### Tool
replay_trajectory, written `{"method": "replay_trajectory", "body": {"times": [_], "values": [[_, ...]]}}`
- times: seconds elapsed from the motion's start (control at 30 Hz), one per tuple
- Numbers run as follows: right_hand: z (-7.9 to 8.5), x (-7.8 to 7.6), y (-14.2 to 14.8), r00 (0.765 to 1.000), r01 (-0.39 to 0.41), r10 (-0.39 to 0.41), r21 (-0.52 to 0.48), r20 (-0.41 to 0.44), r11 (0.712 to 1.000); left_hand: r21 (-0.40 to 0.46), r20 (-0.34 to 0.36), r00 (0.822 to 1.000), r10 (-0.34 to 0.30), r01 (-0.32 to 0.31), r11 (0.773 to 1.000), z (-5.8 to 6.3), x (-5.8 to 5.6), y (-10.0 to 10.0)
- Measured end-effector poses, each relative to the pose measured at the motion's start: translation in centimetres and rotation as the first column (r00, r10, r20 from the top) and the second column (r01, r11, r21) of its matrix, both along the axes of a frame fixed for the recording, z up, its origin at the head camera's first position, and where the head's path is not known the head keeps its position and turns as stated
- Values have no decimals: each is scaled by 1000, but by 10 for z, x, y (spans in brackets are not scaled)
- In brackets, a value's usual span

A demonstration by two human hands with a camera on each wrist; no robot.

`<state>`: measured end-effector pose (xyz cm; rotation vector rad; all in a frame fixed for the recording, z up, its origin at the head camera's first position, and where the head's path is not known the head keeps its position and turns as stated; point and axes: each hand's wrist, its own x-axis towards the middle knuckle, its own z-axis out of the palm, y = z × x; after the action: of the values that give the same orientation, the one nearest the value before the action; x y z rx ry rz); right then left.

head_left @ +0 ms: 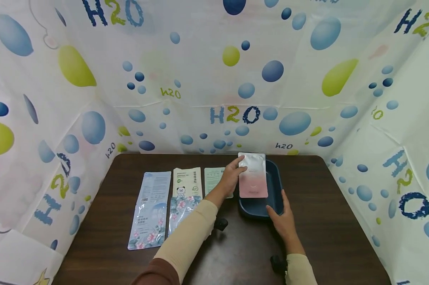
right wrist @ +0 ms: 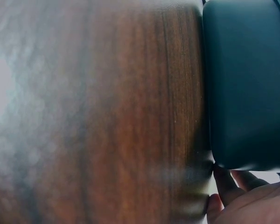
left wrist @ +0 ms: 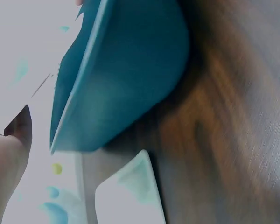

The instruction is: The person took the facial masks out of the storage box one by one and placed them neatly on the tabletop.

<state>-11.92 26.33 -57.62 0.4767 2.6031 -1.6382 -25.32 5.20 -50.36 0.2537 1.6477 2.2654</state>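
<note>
In the head view my left hand (head_left: 232, 176) pinches a pink-and-white foil sachet (head_left: 253, 176) by its left edge. The sachet is over a dark blue rectangular basin (head_left: 276, 178) and covers much of its inside. My right hand (head_left: 283, 219) holds the basin's near right corner, thumb at the near rim and fingers along the outer right side. In the right wrist view, fingers (right wrist: 228, 186) lie against the basin wall (right wrist: 247, 84). The left wrist view shows part of the left hand (left wrist: 9, 172) beside the basin (left wrist: 126, 74).
Left of the basin, on the dark wooden table (head_left: 104, 237), lie a long blue floral packet (head_left: 150, 209), a cream packet with a panda (head_left: 187, 180), a shorter blue floral packet (head_left: 180, 208) and a pale green packet (head_left: 213, 178). A bubble-printed curtain (head_left: 200, 79) surrounds the table.
</note>
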Motion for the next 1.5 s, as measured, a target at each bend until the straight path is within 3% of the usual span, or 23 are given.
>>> {"method": "replay_trajectory", "body": {"times": [0.2,0.33,0.53,0.73,0.83,0.93,1.0,1.07,1.13,1.17,1.2,1.23,1.3,1.4,1.43,1.5], "values": [[0,-2,1,1000,-4,4,4,-7,1000,61,44,999,12,-15,998,8,-9,-37],[1,-2,2,1000,-14,14,1,-14,1000,83,39,999,1,-4,997,10,-7,-66],[6,-2,4,998,-56,55,-18,-21,998,93,37,999,-4,0,996,3,5,-104],[9,-2,6,998,-68,68,-16,-3,998,64,64,998,6,-10,998,-14,25,-120],[8,-1,6,998,-69,69,-12,0,998,4,89,996,-10,10,1000,-26,41,-122],[6,0,5,998,-58,58,-17,-6,998,-119,91,996,10,1,993,-35,57,-119],[5,1,5,999,-51,50,-19,-10,999,-229,46,999,25,-13,973,-39,67,-116],[4,1,5,999,-45,45,-19,-10,999,-343,-18,1000,18,-23,939,-43,74,-114],[3,1,5,999,-44,44,-17,-4,999,-492,-135,991,-18,-51,869,-47,80,-113],[3,1,5,999,-44,44,-16,-1,999,-562,-196,979,-57,-65,825,-48,83,-113],[3,2,5,999,-45,45,-17,0,999,-637,-253,962,-103,-85,766,-50,85,-113],[3,2,5,999,-44,44,-16,0,999,-718,-308,938,-160,-119,686,-51,87,-112],[4,2,5,999,-44,43,-17,-4,999,-837,-396,874,-282,-218,501,-55,90,-112],[5,2,5,999,-46,45,-20,-7,999,-918,-393,797,-458,-309,249,-61,95,-112],[5,3,5,999,-46,46,-20,-5,999,-926,-378,779,-499,-328,188,-63,96,-113],[4,3,5,999,-50,50,-23,-3,998,-931,-347,756,-556,-347,110,-68,99,-114]]}}
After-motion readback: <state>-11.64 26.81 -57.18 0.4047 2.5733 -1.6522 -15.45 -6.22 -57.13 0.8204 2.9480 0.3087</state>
